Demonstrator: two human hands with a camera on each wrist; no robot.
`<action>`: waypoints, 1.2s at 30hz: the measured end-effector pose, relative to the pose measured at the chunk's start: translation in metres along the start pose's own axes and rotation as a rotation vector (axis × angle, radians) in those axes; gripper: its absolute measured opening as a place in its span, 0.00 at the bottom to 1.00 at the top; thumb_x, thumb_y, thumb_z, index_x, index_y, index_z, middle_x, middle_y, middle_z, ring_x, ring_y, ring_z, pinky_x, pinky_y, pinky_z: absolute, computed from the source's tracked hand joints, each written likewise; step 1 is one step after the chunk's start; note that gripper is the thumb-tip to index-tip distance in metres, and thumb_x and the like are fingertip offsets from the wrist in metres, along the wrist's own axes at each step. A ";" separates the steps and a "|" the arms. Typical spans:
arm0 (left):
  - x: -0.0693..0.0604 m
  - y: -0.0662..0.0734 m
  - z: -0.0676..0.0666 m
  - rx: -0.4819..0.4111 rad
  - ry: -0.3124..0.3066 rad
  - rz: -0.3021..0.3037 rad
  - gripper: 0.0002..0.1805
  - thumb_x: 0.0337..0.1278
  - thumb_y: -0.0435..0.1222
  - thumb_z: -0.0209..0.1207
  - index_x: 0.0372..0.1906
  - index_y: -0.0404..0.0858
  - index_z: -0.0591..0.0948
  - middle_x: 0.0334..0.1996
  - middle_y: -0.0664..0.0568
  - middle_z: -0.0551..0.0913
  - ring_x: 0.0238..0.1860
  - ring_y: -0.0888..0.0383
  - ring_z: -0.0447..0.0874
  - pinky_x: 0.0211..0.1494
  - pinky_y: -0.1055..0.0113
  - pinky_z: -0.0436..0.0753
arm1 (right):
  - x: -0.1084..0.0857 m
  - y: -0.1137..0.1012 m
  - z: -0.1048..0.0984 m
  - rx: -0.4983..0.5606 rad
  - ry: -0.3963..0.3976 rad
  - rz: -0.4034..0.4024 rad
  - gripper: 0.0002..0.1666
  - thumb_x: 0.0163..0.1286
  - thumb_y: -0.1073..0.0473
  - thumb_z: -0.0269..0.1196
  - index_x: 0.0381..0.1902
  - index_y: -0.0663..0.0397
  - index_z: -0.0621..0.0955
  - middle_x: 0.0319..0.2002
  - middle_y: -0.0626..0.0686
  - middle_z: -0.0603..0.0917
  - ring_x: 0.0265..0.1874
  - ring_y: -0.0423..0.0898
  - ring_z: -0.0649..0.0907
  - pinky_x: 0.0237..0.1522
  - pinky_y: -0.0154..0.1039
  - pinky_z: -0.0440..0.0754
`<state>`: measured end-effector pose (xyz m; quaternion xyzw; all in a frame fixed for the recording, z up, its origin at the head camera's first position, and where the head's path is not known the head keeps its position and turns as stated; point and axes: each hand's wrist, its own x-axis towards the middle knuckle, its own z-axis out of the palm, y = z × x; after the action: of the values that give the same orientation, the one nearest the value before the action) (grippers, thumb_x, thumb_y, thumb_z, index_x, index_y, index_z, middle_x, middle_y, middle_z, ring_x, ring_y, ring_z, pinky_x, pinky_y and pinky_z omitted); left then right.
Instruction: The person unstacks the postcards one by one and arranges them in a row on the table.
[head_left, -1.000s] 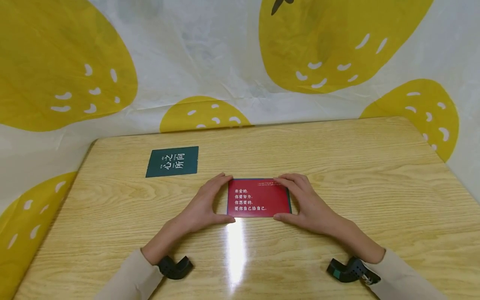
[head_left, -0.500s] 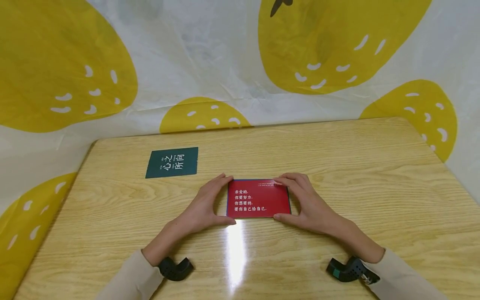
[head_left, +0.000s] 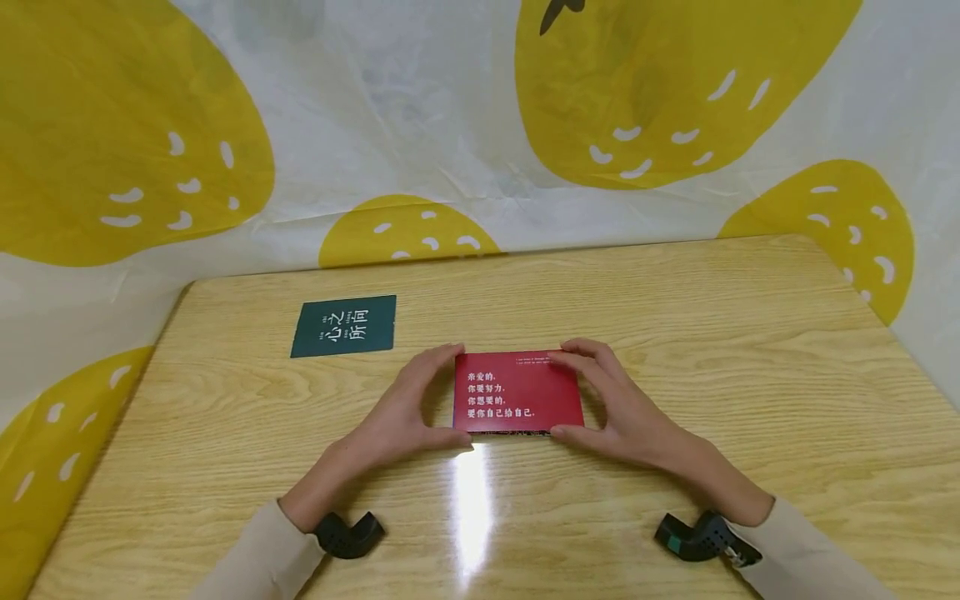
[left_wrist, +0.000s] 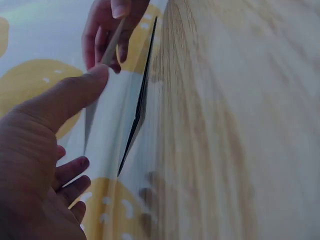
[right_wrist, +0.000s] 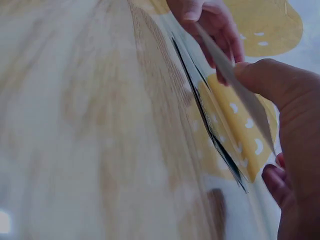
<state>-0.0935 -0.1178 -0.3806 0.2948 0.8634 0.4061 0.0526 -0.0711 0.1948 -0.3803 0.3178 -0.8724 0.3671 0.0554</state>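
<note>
Holding a red card [head_left: 517, 392] with white characters between the left grip [head_left: 405, 404] and the right grip [head_left: 618, 404], raised above the wood-grained surface [head_left: 720, 333]. Pinching its left end with the left grip, with the thumb at the near corner and fingers at the far one. Pinching its right end with the right grip in the same manner, with fingertips over the far corner beside small white print. Leaving a gap beneath the card, above a thin dark thing [left_wrist: 142, 94], seen edge-on between the two grips and too narrow to identify. Having a teal card [head_left: 343, 327] with white characters beyond and to the left of the left grip, flat and well apart from it. Wearing a black device [head_left: 349, 536] behind the left grip and another behind the right, next to beige sleeves [head_left: 802, 554]. Facing a white cloth [head_left: 442, 108] with large yellow shapes beyond both grips.
</note>
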 end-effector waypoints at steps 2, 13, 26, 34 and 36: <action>0.001 0.001 -0.003 -0.023 0.016 -0.004 0.57 0.32 0.45 0.78 0.72 0.47 0.60 0.68 0.58 0.63 0.68 0.58 0.58 0.68 0.53 0.63 | 0.001 0.000 -0.002 0.012 0.002 -0.008 0.52 0.49 0.52 0.77 0.69 0.54 0.65 0.67 0.58 0.61 0.65 0.50 0.61 0.58 0.44 0.74; 0.005 0.005 -0.020 -0.065 0.034 -0.018 0.54 0.36 0.41 0.77 0.72 0.53 0.59 0.68 0.62 0.62 0.69 0.59 0.56 0.68 0.51 0.63 | 0.008 0.001 -0.009 0.032 0.015 -0.039 0.52 0.48 0.55 0.78 0.68 0.55 0.66 0.69 0.56 0.60 0.66 0.52 0.62 0.61 0.36 0.69; 0.020 -0.001 -0.045 -0.022 0.026 0.037 0.54 0.39 0.42 0.76 0.73 0.54 0.58 0.69 0.60 0.61 0.69 0.58 0.56 0.67 0.49 0.63 | 0.038 0.001 -0.019 0.015 0.036 -0.090 0.49 0.49 0.58 0.76 0.67 0.58 0.66 0.67 0.57 0.62 0.65 0.53 0.64 0.56 0.57 0.74; 0.031 -0.008 -0.059 0.022 0.030 0.079 0.53 0.41 0.37 0.74 0.74 0.47 0.57 0.70 0.53 0.60 0.70 0.53 0.54 0.66 0.46 0.63 | 0.060 0.003 -0.023 -0.012 0.012 -0.053 0.50 0.50 0.54 0.76 0.68 0.55 0.65 0.67 0.55 0.63 0.66 0.52 0.61 0.58 0.57 0.71; 0.033 -0.010 -0.061 0.038 0.024 0.055 0.53 0.42 0.38 0.74 0.74 0.47 0.56 0.70 0.53 0.59 0.70 0.52 0.54 0.66 0.46 0.64 | 0.065 0.004 -0.023 -0.019 0.006 -0.055 0.51 0.50 0.53 0.76 0.68 0.55 0.65 0.67 0.56 0.63 0.67 0.52 0.61 0.59 0.57 0.70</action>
<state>-0.1451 -0.1454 -0.3423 0.3145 0.8631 0.3943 0.0256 -0.1278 0.1790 -0.3440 0.3401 -0.8666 0.3581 0.0709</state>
